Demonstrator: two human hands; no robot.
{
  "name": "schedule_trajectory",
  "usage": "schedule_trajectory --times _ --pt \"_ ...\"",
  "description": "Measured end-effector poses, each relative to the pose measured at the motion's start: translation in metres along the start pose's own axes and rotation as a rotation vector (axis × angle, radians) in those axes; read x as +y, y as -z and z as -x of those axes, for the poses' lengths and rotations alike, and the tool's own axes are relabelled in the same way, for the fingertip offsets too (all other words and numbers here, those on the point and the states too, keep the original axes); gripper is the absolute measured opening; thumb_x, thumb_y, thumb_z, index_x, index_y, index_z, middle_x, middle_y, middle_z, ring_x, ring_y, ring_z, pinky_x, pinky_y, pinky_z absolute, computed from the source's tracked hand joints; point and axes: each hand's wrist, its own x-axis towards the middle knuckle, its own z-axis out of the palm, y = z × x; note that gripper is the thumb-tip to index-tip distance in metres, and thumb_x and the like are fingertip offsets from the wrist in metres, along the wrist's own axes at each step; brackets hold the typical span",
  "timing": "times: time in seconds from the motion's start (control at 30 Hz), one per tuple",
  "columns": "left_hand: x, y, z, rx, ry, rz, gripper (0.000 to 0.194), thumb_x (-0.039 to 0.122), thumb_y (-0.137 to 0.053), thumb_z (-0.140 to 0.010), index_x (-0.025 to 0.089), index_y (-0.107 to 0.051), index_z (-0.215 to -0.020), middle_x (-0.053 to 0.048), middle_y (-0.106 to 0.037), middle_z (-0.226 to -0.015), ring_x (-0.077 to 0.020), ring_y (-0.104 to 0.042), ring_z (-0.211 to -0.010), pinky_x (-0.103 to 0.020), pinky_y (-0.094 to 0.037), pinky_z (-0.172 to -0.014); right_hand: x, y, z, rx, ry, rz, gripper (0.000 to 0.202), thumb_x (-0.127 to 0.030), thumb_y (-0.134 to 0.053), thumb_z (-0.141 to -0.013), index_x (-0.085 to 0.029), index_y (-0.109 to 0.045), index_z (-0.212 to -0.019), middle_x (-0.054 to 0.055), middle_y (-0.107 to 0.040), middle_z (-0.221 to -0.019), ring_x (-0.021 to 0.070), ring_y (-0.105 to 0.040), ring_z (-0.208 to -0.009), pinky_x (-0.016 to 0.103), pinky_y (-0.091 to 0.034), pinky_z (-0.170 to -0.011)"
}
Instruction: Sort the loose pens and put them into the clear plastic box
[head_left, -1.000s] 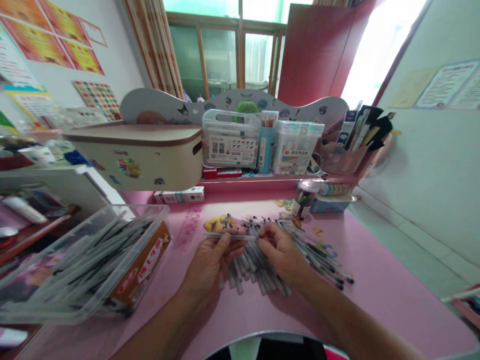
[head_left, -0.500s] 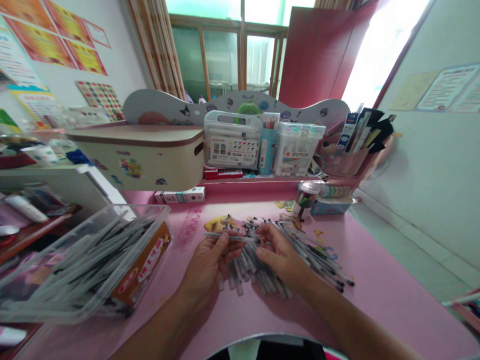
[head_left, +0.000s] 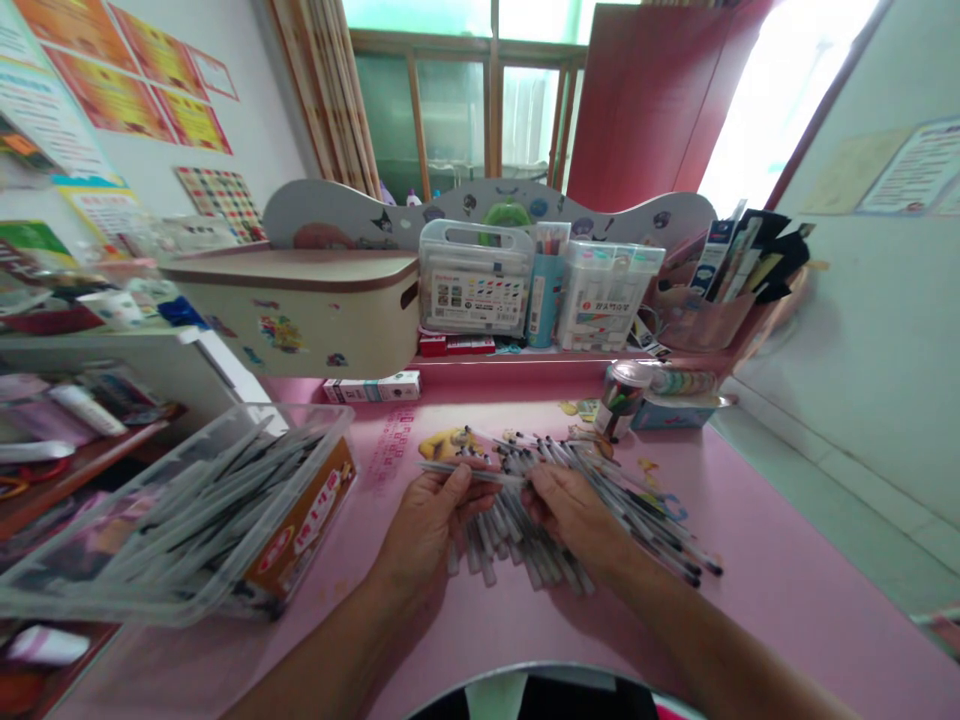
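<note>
My left hand (head_left: pixel 420 525) is closed, thumb over fingers, around slim translucent pens (head_left: pixel 441 467) that lie nearly level, pointing right. At their right end, my right hand (head_left: pixel 574 508) has its thumb and fingers pressed together; what sits between them is hidden. Beneath both hands spreads a loose pile of similar translucent pens with dark tips (head_left: pixel 544 560). More of them fan out past my right hand toward the right. To the left stands a clear plastic box (head_left: pixel 346 425) filled with such pens.
The pink desk (head_left: pixel 480 640) carries a clear jar of pens (head_left: pixel 622 400) and a blue box (head_left: pixel 671 412) at the back right. A shelf behind holds a lidded cream bin (head_left: pixel 315 325), marker cases (head_left: pixel 476 285) and a pink pen holder (head_left: pixel 697 315).
My right fingers have closed together near the right end of the held pens. The whole view has shifted slightly, so things appear farther right. My left hand keeps its hold.
</note>
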Motion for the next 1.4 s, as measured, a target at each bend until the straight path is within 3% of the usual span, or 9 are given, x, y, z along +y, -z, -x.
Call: schedule_trajectory --times 0.2,0.33,0.53,0.77,0.97,1.1,1.2,1.33,1.4 --pt "-0.002 0.002 0.0 -0.032 -0.011 0.005 0.031 0.039 -0.084 -0.073 0.014 -0.075 -0.088 -0.008 -0.078 -0.089 -0.0156 -0.074 -0.078 -0.021 -0.059 -0.069 0.007 0.001 -0.002 0.053 0.089 0.089 0.032 -0.045 -0.047 -0.098 -0.022 -0.049 -0.076 -0.007 -0.036 -0.059 0.0119 -0.034 -0.053 0.025 -0.025 -0.05" --pt "-0.004 0.003 0.001 -0.032 -0.017 0.015 0.026 0.036 -0.081 -0.077 0.014 -0.074 -0.089 -0.008 -0.078 -0.088 -0.0158 -0.074 -0.079 -0.022 -0.06 -0.07 0.005 -0.001 -0.001 0.122 0.13 0.148 0.026 -0.037 -0.047 -0.096 -0.021 -0.051 -0.076 -0.004 -0.043 -0.062 0.0136 -0.042 -0.06 0.026 -0.031 -0.055" --pt "-0.002 0.005 -0.006 0.094 -0.023 0.067 0.024 0.033 -0.079 -0.079 0.013 -0.07 -0.089 -0.007 -0.077 -0.084 -0.0155 -0.074 -0.072 -0.019 -0.058 -0.059 -0.003 -0.006 0.002 0.248 0.2 0.114 0.008 -0.026 -0.061 -0.081 -0.021 -0.055 -0.081 -0.003 -0.052 -0.069 0.0132 -0.047 -0.064 0.025 -0.038 -0.06" --pt "0.0 0.004 -0.001 0.083 -0.071 -0.043 0.03 0.042 -0.077 -0.079 0.014 -0.069 -0.086 -0.006 -0.075 -0.08 -0.016 -0.072 -0.068 -0.022 -0.055 -0.057 -0.004 -0.005 0.0 -0.115 -0.224 -0.561 0.029 -0.028 -0.066 -0.063 -0.023 -0.047 -0.085 -0.008 -0.055 -0.065 0.0029 -0.023 -0.037 0.018 -0.01 -0.033" --pt "0.01 -0.003 0.005 0.094 -0.166 -0.069 0.024 0.038 -0.069 -0.086 0.014 -0.07 -0.082 -0.008 -0.075 -0.083 -0.0171 -0.07 -0.075 -0.027 -0.054 -0.072 -0.002 -0.007 0.002 -0.141 -0.247 -0.374 0.04 -0.049 -0.072 -0.077 -0.02 -0.047 -0.067 -0.01 -0.039 -0.048 0.0023 -0.024 -0.035 0.018 -0.012 -0.034" --pt "0.03 0.009 -0.014 0.242 -0.177 0.32 0.017 0.028 -0.053 -0.095 0.019 -0.065 -0.086 -0.004 -0.072 -0.079 -0.0193 -0.072 -0.082 -0.036 -0.057 -0.079 -0.003 -0.005 0.001 -0.005 -0.221 -0.421 0.042 -0.047 -0.074 -0.073 -0.021 -0.042 -0.063 -0.011 -0.034 -0.046 0.0027 -0.022 -0.035 0.018 -0.012 -0.034" --pt "0.039 0.018 -0.022 0.313 -0.156 0.453 0.02 0.02 -0.046 -0.097 0.019 -0.061 -0.084 0.003 -0.059 -0.065 -0.0113 -0.063 -0.061 -0.029 -0.057 -0.07 -0.004 -0.003 -0.001 0.177 -0.19 -0.476 0.039 -0.044 -0.072 -0.073 -0.022 -0.04 -0.065 -0.012 -0.031 -0.048 0.0035 -0.019 -0.037 0.018 -0.012 -0.034" --pt "0.024 0.009 -0.011 0.118 -0.022 0.345 0.003 0.016 -0.062 -0.088 0.015 -0.063 -0.09 0.004 -0.053 -0.065 -0.005 -0.045 -0.047 -0.014 -0.039 -0.043 -0.002 -0.007 0.001 0.249 -0.08 -0.326 0.031 -0.045 -0.064 -0.083 -0.022 -0.046 -0.071 -0.011 -0.032 -0.052 0.0069 -0.024 -0.042 0.019 -0.019 -0.037" --pt "0.01 -0.002 -0.001 -0.007 0.087 0.275 0.016 0.017 -0.071 -0.082 0.015 -0.065 -0.097 0.002 -0.057 -0.072 -0.0047 -0.045 -0.049 -0.013 -0.035 -0.041 -0.001 -0.01 0.004 0.168 0.033 -0.13 0.027 -0.04 -0.061 -0.087 -0.02 -0.051 -0.071 -0.007 -0.041 -0.058 0.0091 -0.036 -0.05 0.021 -0.031 -0.045"
